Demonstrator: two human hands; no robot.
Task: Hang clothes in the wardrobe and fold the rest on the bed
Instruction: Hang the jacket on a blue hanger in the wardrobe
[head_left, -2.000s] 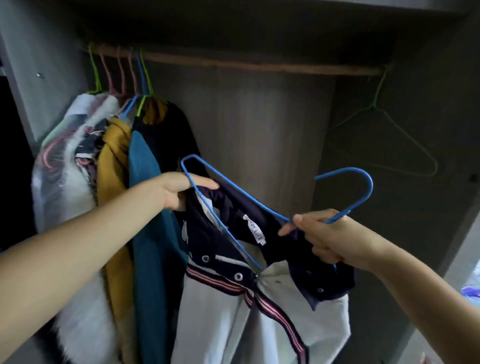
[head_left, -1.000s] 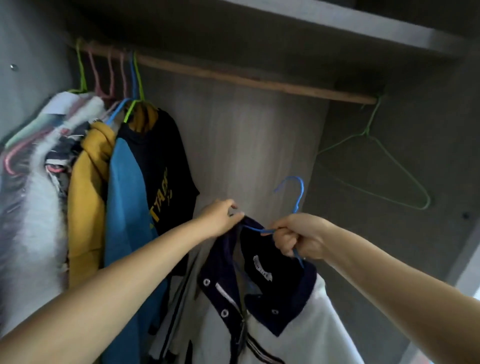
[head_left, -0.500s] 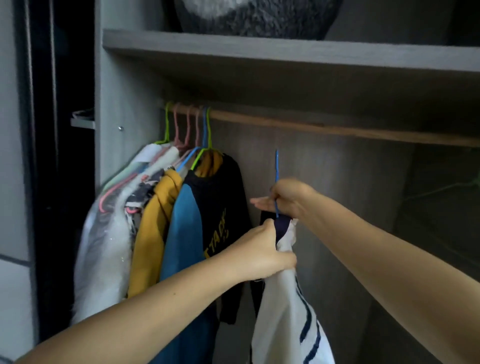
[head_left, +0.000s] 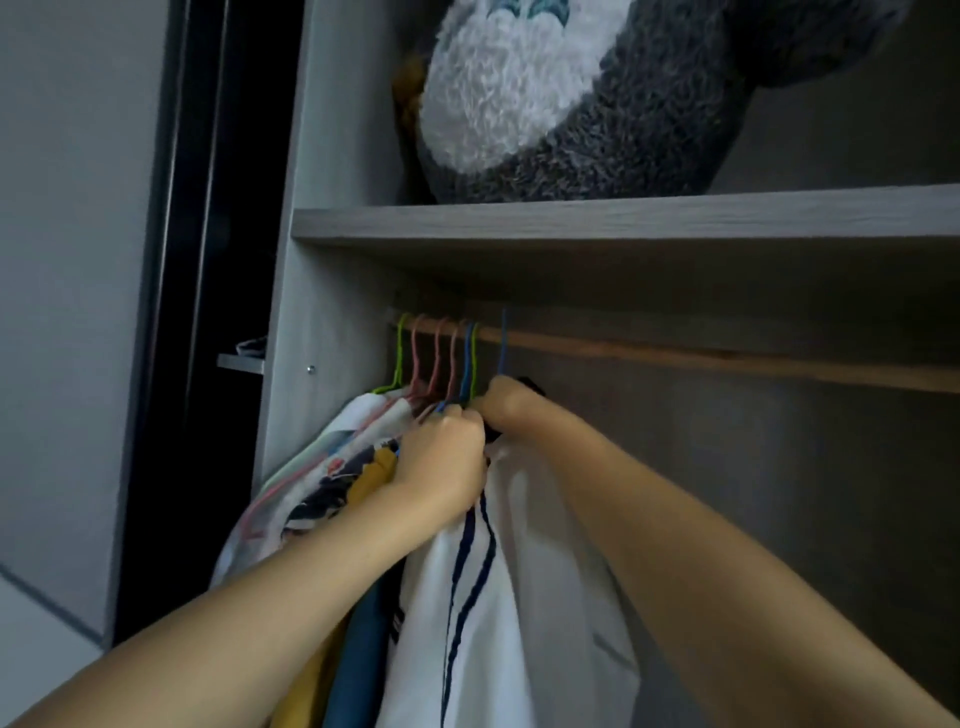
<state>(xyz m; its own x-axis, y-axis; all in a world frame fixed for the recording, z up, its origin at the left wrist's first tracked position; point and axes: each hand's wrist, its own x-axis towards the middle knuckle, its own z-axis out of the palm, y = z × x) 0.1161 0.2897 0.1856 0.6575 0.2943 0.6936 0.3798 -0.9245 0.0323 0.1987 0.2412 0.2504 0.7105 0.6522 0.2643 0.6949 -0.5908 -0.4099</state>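
Observation:
A white jacket (head_left: 519, 597) with navy stripes and a dark collar hangs on a blue wire hanger (head_left: 502, 343), whose hook reaches up over the wooden rail (head_left: 701, 358). My right hand (head_left: 506, 402) grips the hanger's neck just under the rail. My left hand (head_left: 441, 462) is closed on the jacket's shoulder, pressed against the clothes to the left. Several garments (head_left: 332, 478) hang at the rail's left end on green, pink and blue hangers; yellow and teal ones show below my left arm.
A grey shelf (head_left: 623, 218) sits above the rail with a large grey and white plush toy (head_left: 561, 93) on it. The wardrobe's side panel (head_left: 311, 312) stands left, with a dark gap beyond it. The rail runs bare to the right.
Both hands have lifted the jacket on its blue hanger up to the rail, beside the hung clothes. The view has tilted upward, showing the shelf and plush toy.

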